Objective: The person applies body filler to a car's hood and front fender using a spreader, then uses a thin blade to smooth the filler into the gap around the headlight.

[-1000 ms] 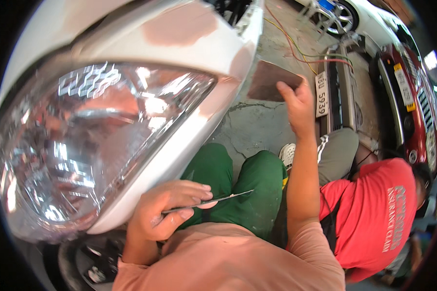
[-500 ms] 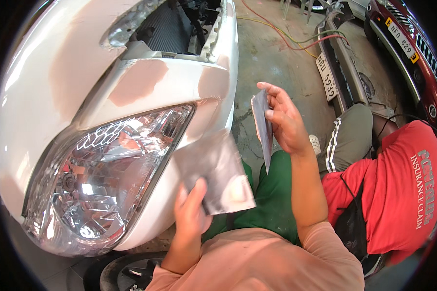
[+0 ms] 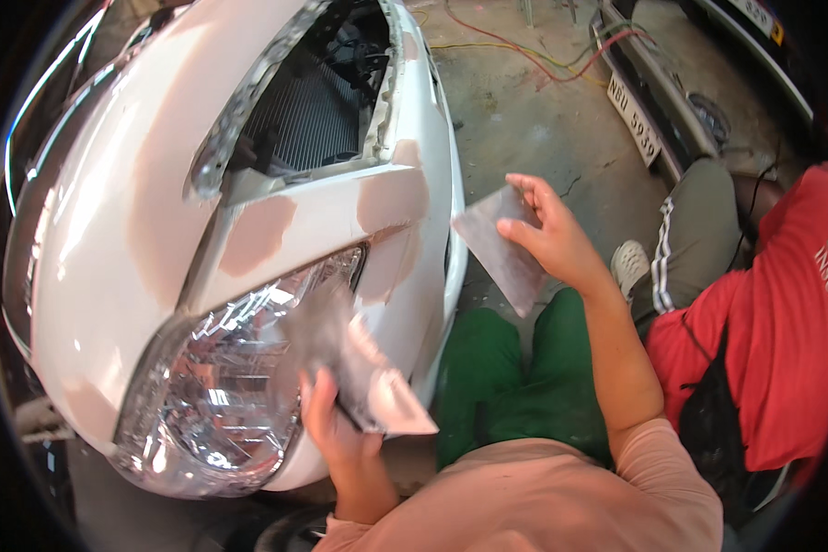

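My left hand (image 3: pixel 336 419) grips a thin, flat grey plate (image 3: pixel 359 368) with a pale pink smear on it, blurred, in front of the headlight (image 3: pixel 207 414) of a white car. My right hand (image 3: pixel 557 235) holds a second thin grey square piece (image 3: pixel 501 244) tilted beside the car's front edge, thumb on its face. The white body (image 3: pixel 101 239) has dull pinkish-beige patches (image 3: pixel 253 239) around an open front section (image 3: pixel 313 110) showing a radiator.
A co-worker (image 3: pixel 773 350) in a red shirt sits close on my right. A detached bumper (image 3: pixel 662 120) and another vehicle (image 3: pixel 759 55) stand beyond. Red and yellow hoses (image 3: pixel 570 69) lie on the concrete floor (image 3: pixel 515 101).
My view has swung toward the car's open front. The left plate has turned from edge-on to face up and moved leftward over the headlight; the right piece has changed its tilt.
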Tool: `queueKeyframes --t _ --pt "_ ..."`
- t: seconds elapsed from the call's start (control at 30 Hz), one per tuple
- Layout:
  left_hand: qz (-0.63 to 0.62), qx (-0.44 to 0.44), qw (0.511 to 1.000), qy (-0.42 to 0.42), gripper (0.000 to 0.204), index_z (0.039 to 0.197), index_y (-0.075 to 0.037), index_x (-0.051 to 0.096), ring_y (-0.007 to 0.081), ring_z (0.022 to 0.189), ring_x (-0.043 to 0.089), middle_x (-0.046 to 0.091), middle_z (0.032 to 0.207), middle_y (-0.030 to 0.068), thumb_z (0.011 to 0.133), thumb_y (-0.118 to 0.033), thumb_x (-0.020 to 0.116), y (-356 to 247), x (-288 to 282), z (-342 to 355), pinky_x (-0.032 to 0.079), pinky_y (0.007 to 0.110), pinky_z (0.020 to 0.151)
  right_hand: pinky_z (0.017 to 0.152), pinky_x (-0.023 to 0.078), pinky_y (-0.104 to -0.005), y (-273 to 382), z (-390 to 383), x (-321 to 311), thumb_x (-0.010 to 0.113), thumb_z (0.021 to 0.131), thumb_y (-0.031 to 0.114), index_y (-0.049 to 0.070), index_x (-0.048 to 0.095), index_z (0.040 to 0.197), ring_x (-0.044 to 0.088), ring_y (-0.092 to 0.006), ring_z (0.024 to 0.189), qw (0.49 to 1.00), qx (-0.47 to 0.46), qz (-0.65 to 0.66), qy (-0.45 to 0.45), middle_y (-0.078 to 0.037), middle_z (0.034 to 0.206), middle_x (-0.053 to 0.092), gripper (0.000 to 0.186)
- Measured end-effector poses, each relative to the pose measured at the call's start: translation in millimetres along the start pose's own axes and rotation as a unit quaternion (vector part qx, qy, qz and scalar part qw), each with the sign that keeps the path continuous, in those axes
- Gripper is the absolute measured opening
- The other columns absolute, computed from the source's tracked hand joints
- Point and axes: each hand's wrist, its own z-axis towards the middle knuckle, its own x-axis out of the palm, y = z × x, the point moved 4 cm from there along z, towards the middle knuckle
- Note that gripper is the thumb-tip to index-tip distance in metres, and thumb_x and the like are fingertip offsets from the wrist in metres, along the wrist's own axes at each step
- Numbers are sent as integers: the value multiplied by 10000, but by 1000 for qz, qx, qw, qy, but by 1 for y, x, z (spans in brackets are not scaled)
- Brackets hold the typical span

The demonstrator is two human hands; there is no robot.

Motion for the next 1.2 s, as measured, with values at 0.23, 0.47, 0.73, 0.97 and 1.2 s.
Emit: queueKeyframes --t 0.23,0.47,0.73,0.97,1.2 --pt "144 120 982 10 579 1488 -45 372 265 1055 648 595 1268 131 998 -289 560 -25 -64 -19 570 394 846 1102 408 -409 -9 27 79 749 899 299 -23 401 1452 494 -371 1321 991 -41 7 -130 -262 1438 467 729" --pt "155 117 970 142 673 1526 -1 319 295 1247 564 533 1401 170 959 -244 587 -17 -57 -16 435 447 1074 1096 411 -413 -8 26 109 762 883 341 -56 396 1429 495 -372 1309 986 -51 32 -155 -264 1414 471 768" --pt "162 132 968 141 686 1533 16 311 292 1256 558 525 1415 173 966 -271 570 -19 -59 -15 432 436 1076 1097 405 -423 -51 49 87 762 872 346 -60 376 1435 485 -385 1316 971 -6 18 -240 -275 1405 476 794" --pt "161 138 966 152 674 1525 18 327 282 1253 561 527 1413 167 968 -273 571 -19 -62 -16 426 430 1080 1111 392 -422 -33 24 102 772 861 339 -52 389 1426 478 -389 1329 976 24 40 -214 -276 1412 473 787" --pt "162 146 964 154 633 1517 10 340 279 1232 579 547 1390 165 987 -262 555 -17 -67 -18 448 428 1056 1106 394 -418 -46 20 97 783 855 350 -51 404 1420 491 -387 1316 966 54 75 -240 -275 1410 479 790"
